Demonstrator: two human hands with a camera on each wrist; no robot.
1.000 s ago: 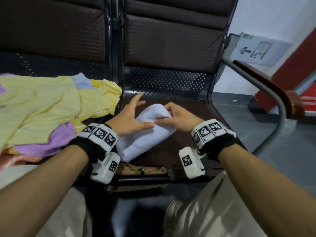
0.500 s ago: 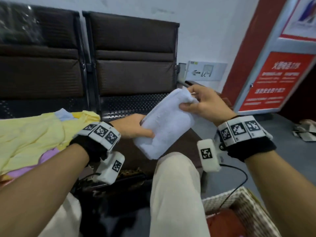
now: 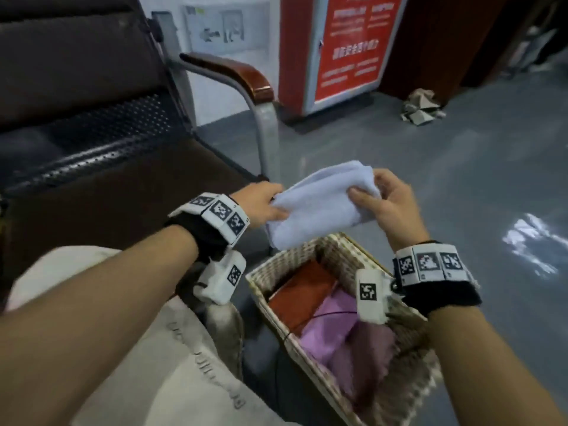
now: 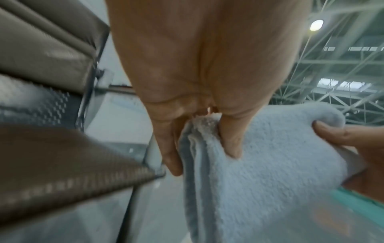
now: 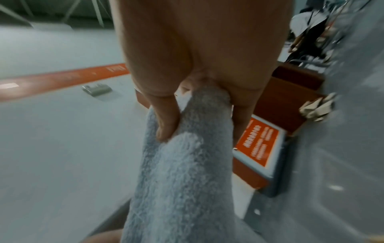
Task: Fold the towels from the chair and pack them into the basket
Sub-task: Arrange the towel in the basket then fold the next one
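A folded white towel [image 3: 319, 204] hangs in the air just above the far end of the wicker basket [image 3: 310, 256]. My left hand [image 3: 264, 204] pinches its left end, thumb on top; in the left wrist view the left hand [image 4: 199, 148] clamps the layered edge of the towel [image 4: 270, 164]. My right hand [image 3: 384, 201] grips the right end, and the right wrist view shows that hand [image 5: 199, 115] with thumb and fingers squeezing the towel [image 5: 182, 180]. Inside the basket lie a folded rust-red towel [image 3: 301, 296] and purple towels [image 3: 344, 330].
The brown chair seat [image 3: 107, 186] with a perforated back is at the left, its metal armrest [image 3: 233, 75] beside the basket. My knee in beige trousers [image 3: 172, 348] is at the lower left. A red sign stand [image 3: 350, 47] and crumpled paper [image 3: 421, 109] sit on the grey floor.
Both hands lifted the folded white towel off the chair seat and carried it right, over the basket. The view swung right, so the yellow towel pile left the frame.
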